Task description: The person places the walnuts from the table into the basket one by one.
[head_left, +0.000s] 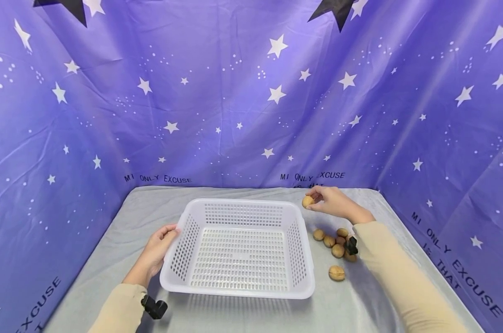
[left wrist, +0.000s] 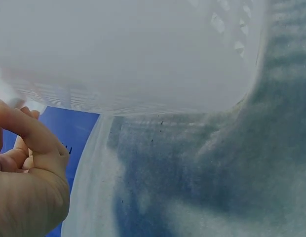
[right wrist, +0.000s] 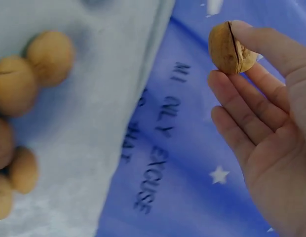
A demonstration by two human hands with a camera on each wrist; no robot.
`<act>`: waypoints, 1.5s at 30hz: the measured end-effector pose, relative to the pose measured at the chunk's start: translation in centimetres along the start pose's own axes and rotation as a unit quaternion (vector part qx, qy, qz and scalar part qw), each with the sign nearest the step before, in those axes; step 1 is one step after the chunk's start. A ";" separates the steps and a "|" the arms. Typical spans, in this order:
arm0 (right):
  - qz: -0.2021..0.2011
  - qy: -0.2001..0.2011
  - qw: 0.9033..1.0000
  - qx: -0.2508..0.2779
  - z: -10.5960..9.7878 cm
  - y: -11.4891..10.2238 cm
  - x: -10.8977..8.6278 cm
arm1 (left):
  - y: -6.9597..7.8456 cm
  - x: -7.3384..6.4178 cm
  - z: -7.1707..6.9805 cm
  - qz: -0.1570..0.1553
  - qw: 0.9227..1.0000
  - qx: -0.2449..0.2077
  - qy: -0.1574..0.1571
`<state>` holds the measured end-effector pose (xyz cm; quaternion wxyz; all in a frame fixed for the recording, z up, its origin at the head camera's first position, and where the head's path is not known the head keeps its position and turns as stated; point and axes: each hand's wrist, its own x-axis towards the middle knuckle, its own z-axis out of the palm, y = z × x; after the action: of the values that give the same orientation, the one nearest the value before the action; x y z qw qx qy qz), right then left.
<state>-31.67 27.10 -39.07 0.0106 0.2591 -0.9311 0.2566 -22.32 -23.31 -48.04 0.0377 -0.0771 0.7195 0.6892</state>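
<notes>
A white plastic basket [head_left: 239,259] with slotted walls and floor stands in the middle of the table, nothing inside it. My left hand [head_left: 159,247] grips its left rim, thumb on top; the left wrist view shows the curled fingers [left wrist: 37,131] beside the basket wall [left wrist: 128,59]. Beyond the basket's far right corner, my right hand [head_left: 332,202] pinches a walnut [head_left: 307,201] between thumb and fingertips, raised above the table. The right wrist view shows that walnut [right wrist: 227,49] with a dark seam down its shell.
Several walnuts [head_left: 337,250] lie clustered right of the basket, partly behind the right wrist's black camera [head_left: 351,245]. One walnut [head_left: 336,273] lies apart, nearer the front. Grey cloth [head_left: 131,222] covers the table, and a purple star-printed curtain [head_left: 218,92] encloses its back and sides.
</notes>
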 end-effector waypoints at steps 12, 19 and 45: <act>-0.038 -0.041 0.998 0.006 0.2 -6.5 4.0 | 0.0 0.1 0.1 0.001 1.000 -0.006 0.005; -0.084 -0.070 0.994 0.012 2.9 -9.2 6.2 | 0.0 0.0 0.0 0.006 1.000 -0.007 0.001; -0.087 -0.160 0.977 0.108 17.0 -13.9 10.9 | 0.3 -0.2 -0.6 -0.026 0.999 -0.031 -0.014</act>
<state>-32.42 3.43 -45.63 -0.1439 0.3766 -0.8615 0.3086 -22.13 -23.89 -47.69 0.0628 -0.0875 0.6952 0.7107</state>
